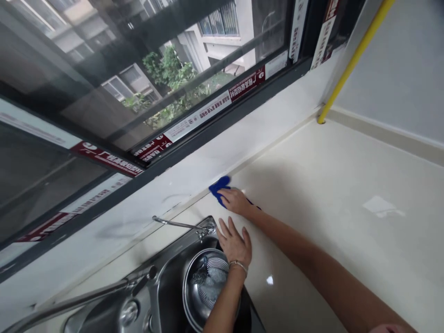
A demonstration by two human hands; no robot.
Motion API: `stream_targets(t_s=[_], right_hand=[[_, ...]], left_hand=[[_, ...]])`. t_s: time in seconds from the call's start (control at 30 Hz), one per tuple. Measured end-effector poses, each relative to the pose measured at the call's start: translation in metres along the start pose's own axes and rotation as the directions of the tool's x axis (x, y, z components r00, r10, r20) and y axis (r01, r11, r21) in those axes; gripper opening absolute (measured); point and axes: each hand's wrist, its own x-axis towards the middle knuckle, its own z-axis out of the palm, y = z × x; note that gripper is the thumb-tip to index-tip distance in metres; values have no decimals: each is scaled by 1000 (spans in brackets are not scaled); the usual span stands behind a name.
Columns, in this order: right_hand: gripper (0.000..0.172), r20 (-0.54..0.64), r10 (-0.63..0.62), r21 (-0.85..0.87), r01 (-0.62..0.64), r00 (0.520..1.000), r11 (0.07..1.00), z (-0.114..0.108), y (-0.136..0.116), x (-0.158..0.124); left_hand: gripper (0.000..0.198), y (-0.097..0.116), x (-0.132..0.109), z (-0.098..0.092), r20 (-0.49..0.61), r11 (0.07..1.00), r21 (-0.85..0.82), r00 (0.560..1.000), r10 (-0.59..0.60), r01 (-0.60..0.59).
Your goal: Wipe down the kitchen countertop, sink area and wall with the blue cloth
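My right hand [236, 200] presses a blue cloth [218, 187] flat against the cream countertop [329, 194], right where the counter meets the white window ledge. Only the cloth's far end shows past my fingers. My left hand [235, 243] rests flat with fingers spread on the counter at the sink's rim, a thin bracelet on its wrist. Just below that hand lies a steel sink [166, 282] holding a round steel bowl [204, 286].
A thin steel tap [180, 225] juts over the sink's far edge, and a larger faucet [86, 296] lies at the lower left. A yellow pipe [350, 60] rises from the counter's back corner. Dark-framed windows [156, 69] run along the ledge.
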Motion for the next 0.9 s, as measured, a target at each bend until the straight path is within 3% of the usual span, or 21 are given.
stream_targets(t_s=[0.17,0.3,0.4,0.5,0.57,0.63,0.7,0.73,0.83,0.9], right_hand=[[37,-212,142,-14,-148,967,989,-21,17,-82],[34,-307,223,8,-232,925,973,-40,22,-136],[31,-328,205,4,-216,922,976,-63,13,-157],[31,-315,101,-18,-113,944,993,-95,-12,-167],[32,-319,58,9,-58,946,998,-116,-34,-170],[32,-337,56,66,-36,940,997,-133,-56,-171],[32,-345,65,134,-19,936,991,-143,-76,-173],[32,-339,62,165,-6,939,986,-145,-85,-174],[32,-281,-4,188,59,960,980,-145,-108,-180],[34,-225,-71,132,103,972,986,-142,-120,-185]], left_hand=[[62,3,-1,0,14,999,-17,999,-36,36],[58,4,0,2,9,997,-46,998,-60,61],[58,5,3,-1,10,990,-112,996,-84,84],[55,6,4,-13,25,944,-304,992,-124,126],[45,10,1,-25,110,801,-575,986,-128,168],[34,17,-7,-38,296,464,-839,954,-44,282],[41,27,-18,-51,449,134,-891,887,106,435],[53,33,-25,-57,495,36,-867,854,159,496],[80,44,-47,-72,546,-95,-814,810,215,573],[74,42,-60,-80,549,-175,-795,812,200,581]])
